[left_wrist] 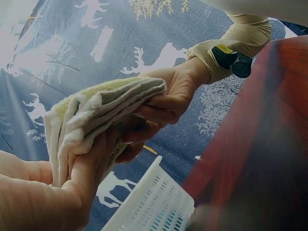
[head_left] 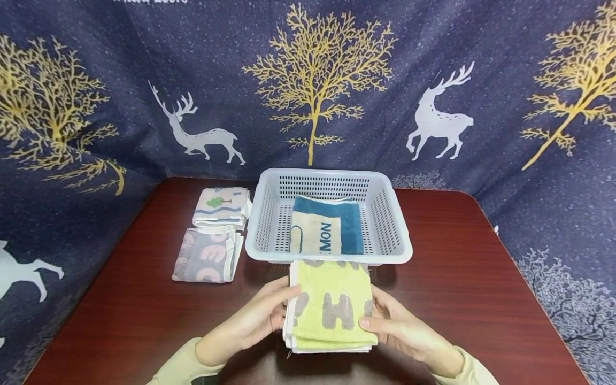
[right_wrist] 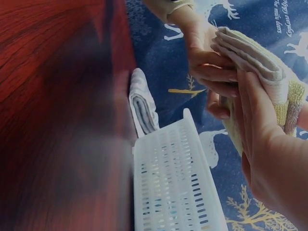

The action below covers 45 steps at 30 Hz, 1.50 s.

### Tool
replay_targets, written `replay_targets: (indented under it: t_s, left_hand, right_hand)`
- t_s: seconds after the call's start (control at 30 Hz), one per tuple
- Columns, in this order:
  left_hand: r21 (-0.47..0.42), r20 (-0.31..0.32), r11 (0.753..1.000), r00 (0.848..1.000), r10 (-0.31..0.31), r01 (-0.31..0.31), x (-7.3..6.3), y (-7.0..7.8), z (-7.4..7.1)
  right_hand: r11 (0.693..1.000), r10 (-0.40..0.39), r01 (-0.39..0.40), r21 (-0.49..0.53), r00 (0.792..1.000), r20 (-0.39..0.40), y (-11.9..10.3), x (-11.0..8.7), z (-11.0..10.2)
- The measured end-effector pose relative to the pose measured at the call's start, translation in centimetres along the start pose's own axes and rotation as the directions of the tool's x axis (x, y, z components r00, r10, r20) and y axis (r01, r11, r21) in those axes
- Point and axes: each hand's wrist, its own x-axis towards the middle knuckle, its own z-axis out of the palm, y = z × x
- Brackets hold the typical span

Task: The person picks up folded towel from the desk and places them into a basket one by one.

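Hazy glare in left wrist view.

Right across the back hangs a dark blue cloth point(head_left: 216, 43), lightly creased, and there's a gold tree point(head_left: 314, 112) in the middle, between two white deer point(head_left: 440, 125)! Below comes a dark red wooden table point(head_left: 457, 240), rounded at its far corners, while bright light point(left_wrist: 10, 33) floods the left wrist view's upper corner.
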Motion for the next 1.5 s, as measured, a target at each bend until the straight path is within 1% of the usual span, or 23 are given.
replay_targets:
  t_s: [0.23,0.47,0.53,0.67,0.7,0.83,0.93,1.03,1.13,1.23,1.3,1.4,1.5]
  left_hand:
    - [-0.016,0.016,1.0,1.0,0.008,-0.008,0.0,0.1,-0.1]
    - [0.0,0.004,1.0,1.0,0.011,-0.011,0.0,0.4,-0.1]
    - [0.004,0.008,1.0,1.0,0.008,-0.008,0.0,0.5,-0.1]
    - [0.022,0.023,1.0,1.0,0.004,-0.004,-0.1,0.6,-0.1]
    - [0.027,0.029,1.0,1.0,0.004,-0.005,-0.1,0.6,-0.2]
    - [0.042,0.056,0.999,0.998,-0.005,0.002,-0.3,0.7,-0.1]
    - [0.053,0.099,0.998,0.995,-0.018,0.013,-0.5,0.7,-0.1]
    - [0.072,0.153,0.997,0.988,-0.036,0.026,-0.6,0.8,0.0]
    - [0.091,0.182,0.995,0.982,-0.052,0.036,-0.6,0.7,0.1]
    - [0.108,0.185,0.994,0.981,-0.053,0.034,-0.5,0.6,0.1]
    - [0.115,0.18,0.993,0.982,-0.047,0.027,-0.4,0.6,0.1]
    - [0.112,0.182,0.994,0.983,-0.033,0.012,-0.4,0.6,0.0]
    - [0.111,0.162,0.994,0.986,-0.035,0.017,-0.4,0.6,0.0]
  right_hand:
    - [1.0,-0.013,0.013,-0.002,1.0,-0.012,0.2,0.1,0.0]
    - [1.0,-0.005,0.004,-0.015,0.999,-0.033,0.0,0.3,0.1]
    - [1.0,0.006,-0.007,-0.014,0.998,-0.055,-0.1,0.4,0.2]
    - [1.0,0.009,-0.01,-0.017,0.998,-0.064,-0.2,0.4,0.4]
    - [1.0,0.014,-0.015,-0.014,0.997,-0.072,-0.2,0.5,0.4]
    - [1.0,0.003,-0.004,-0.015,0.998,-0.063,-0.3,0.6,0.5]
    - [1.0,-0.002,0.001,-0.019,0.997,-0.074,-0.3,0.7,0.5]
    - [0.999,-0.008,0.005,-0.035,0.997,-0.08,-0.4,0.8,0.5]
    - [0.998,0.0,-0.007,-0.059,0.995,-0.104,-0.5,0.9,0.5]
    - [0.995,0.006,-0.02,-0.1,0.99,-0.143,-0.6,1.1,0.6]
    - [0.992,-0.001,-0.018,-0.124,0.988,-0.152,-0.7,1.3,0.6]
    - [0.989,-0.02,0.0,-0.146,0.99,-0.142,-0.8,1.5,0.7]
    - [0.988,-0.033,0.012,-0.155,0.99,-0.135,-0.8,1.7,0.7]
